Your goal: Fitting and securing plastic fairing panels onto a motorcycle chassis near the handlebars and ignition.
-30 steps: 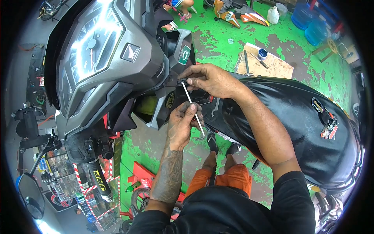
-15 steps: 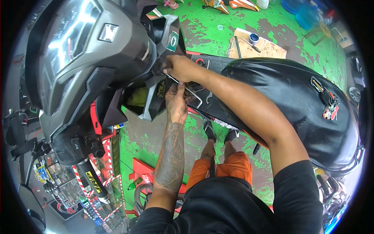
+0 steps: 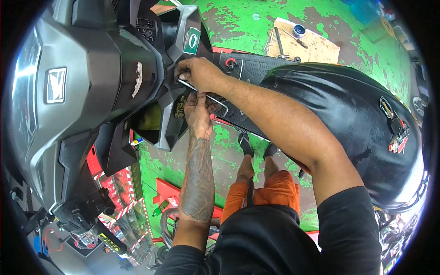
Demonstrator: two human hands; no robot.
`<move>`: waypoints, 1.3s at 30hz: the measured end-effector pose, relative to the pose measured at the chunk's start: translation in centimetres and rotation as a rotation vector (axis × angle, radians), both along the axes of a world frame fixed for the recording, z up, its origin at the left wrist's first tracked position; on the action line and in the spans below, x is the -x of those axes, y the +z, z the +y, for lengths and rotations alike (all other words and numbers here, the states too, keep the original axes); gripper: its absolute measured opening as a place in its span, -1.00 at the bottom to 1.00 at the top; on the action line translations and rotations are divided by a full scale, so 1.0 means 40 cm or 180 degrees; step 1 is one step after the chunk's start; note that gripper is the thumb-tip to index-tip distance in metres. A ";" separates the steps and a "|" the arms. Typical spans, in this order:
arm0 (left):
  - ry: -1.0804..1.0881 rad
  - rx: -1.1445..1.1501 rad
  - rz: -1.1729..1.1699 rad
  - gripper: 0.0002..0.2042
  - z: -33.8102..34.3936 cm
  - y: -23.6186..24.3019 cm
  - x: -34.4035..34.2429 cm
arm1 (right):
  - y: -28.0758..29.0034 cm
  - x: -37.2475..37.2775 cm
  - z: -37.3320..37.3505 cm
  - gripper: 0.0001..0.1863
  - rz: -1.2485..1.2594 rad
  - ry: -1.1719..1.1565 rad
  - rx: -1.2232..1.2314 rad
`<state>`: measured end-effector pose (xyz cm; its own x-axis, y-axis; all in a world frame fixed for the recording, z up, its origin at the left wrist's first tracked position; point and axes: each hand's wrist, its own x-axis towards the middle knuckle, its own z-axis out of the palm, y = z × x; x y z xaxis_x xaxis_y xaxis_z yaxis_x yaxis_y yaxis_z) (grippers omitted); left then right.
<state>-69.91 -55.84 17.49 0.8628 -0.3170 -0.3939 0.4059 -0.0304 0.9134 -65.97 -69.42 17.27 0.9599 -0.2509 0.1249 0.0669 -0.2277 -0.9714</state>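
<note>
My left hand (image 3: 199,110) is closed round a long silver L-shaped hex key (image 3: 219,103), which slants up-left into the dark inner panel of a grey scooter (image 3: 87,91), its bent end at lower right. My right hand (image 3: 199,73) is just above, fingers curled at the key's upper end against that panel; what exactly they grip is hidden. An open storage pocket (image 3: 149,119) with something yellow-green inside lies left of my left hand. Right of both hands are the black footboard (image 3: 256,64), with a small red-and-black item (image 3: 231,63) on it, and the black seat (image 3: 343,105).
A plywood board (image 3: 325,46) with tools and a tub (image 3: 299,30) lies on the green floor behind. Keys (image 3: 398,137) rest on the seat. A glass display case (image 3: 119,201) and red parts (image 3: 165,192) are at lower left, and blue water jugs (image 3: 366,11) at upper right.
The hex key has tilted from steep to a flatter slant, my hands turning with it and my right forearm reaching further across. My view has shifted, bringing the scooter's front panels closer.
</note>
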 end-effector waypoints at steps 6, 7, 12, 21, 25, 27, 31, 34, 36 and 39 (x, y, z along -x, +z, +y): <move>0.0121 -0.0003 -0.0008 -0.69 -0.015 0.001 -0.002 | 0.021 0.009 -0.006 -0.82 0.0015 -0.0167 -0.0059; 0.0154 0.0026 0.0002 -0.69 -0.021 -0.001 -0.003 | 0.024 0.011 -0.006 -0.83 0.0070 -0.0240 -0.0147; 0.0417 0.0370 0.0105 -0.67 -0.048 -0.016 0.000 | 0.044 0.012 -0.009 -0.82 0.0249 -0.0301 0.0029; 0.0605 0.0384 0.0022 -0.68 -0.060 -0.030 0.007 | 0.064 0.007 -0.019 -0.74 0.1019 0.0292 0.0703; 0.0533 0.0541 0.0094 -0.70 -0.060 -0.025 0.005 | 0.057 0.019 -0.001 -0.75 0.0877 0.0049 0.0569; 0.0454 0.0648 0.0189 -0.72 -0.055 -0.018 0.013 | 0.056 0.021 0.001 -0.76 0.0897 0.0009 0.0505; 0.0441 0.0725 0.0451 -0.73 -0.046 -0.001 0.023 | 0.062 0.027 0.002 -0.76 0.0915 -0.0029 0.0458; 0.0309 0.0699 0.0415 -0.75 -0.048 0.003 0.017 | 0.070 0.028 0.001 -0.68 0.1105 -0.0042 0.0359; 0.0306 0.0744 0.0372 -0.76 -0.051 0.000 0.014 | 0.072 0.027 0.002 -0.62 0.1216 -0.0037 0.0229; 0.0432 0.0742 0.0378 -0.77 -0.053 -0.009 0.015 | 0.069 0.026 0.007 -0.56 0.1126 -0.0116 -0.0070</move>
<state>-70.53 -57.95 17.13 0.8557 -0.2956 -0.4248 0.4964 0.2365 0.8353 -67.01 -69.16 20.04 0.9332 -0.2847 -0.2193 -0.2822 -0.2026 -0.9377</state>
